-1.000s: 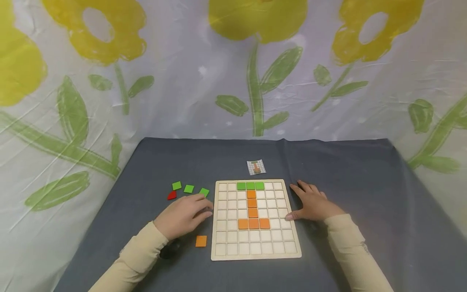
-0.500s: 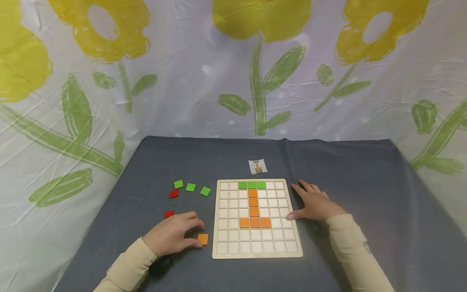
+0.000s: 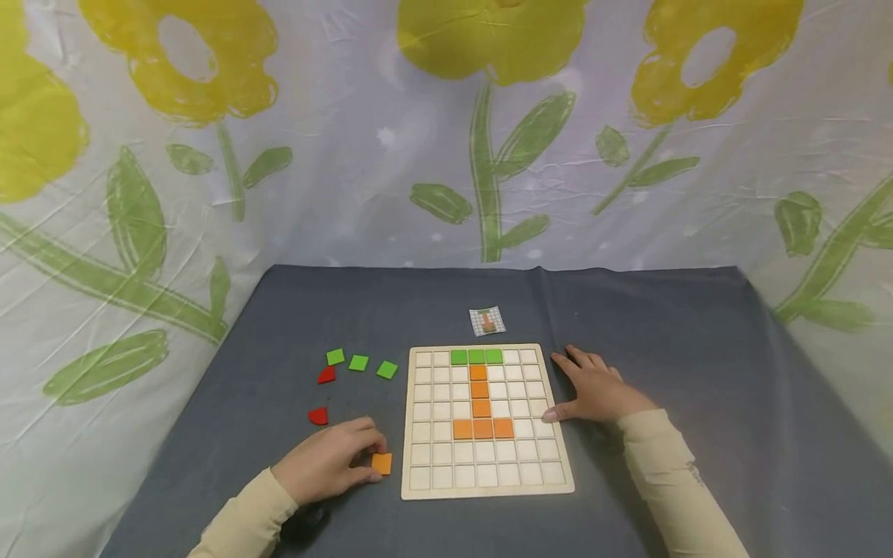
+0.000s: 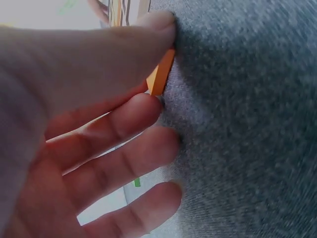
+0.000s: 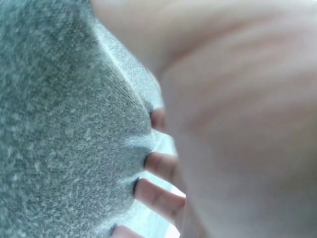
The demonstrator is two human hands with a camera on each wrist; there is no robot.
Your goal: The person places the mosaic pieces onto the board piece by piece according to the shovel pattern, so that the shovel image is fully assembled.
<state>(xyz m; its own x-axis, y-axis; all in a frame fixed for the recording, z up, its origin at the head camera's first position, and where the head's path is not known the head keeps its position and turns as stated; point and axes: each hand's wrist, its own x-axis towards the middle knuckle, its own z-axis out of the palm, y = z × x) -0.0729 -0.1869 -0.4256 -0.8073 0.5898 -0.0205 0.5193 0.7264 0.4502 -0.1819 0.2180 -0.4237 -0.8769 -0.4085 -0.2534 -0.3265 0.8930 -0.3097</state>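
orange tile [image 3: 381,464]: square, edges roughly parallel to board [image 3: 490,475] | left fingers [image 4: 140,112]: pinching tile | right fingers [image 5: 159,200]: spread

On desk [image 3: 314,310]: board [image 3: 488,493], central, with inset tiles [image 3: 480,408] in its five far rows; card [image 3: 487,321] beyond its far edge; right hand [image 3: 596,391] at its right edge; to its left, far to near, three loose tiles [image 3: 359,363], two pieces [image 3: 318,416], single tile [image 3: 382,463] at left hand [image 3: 329,462].
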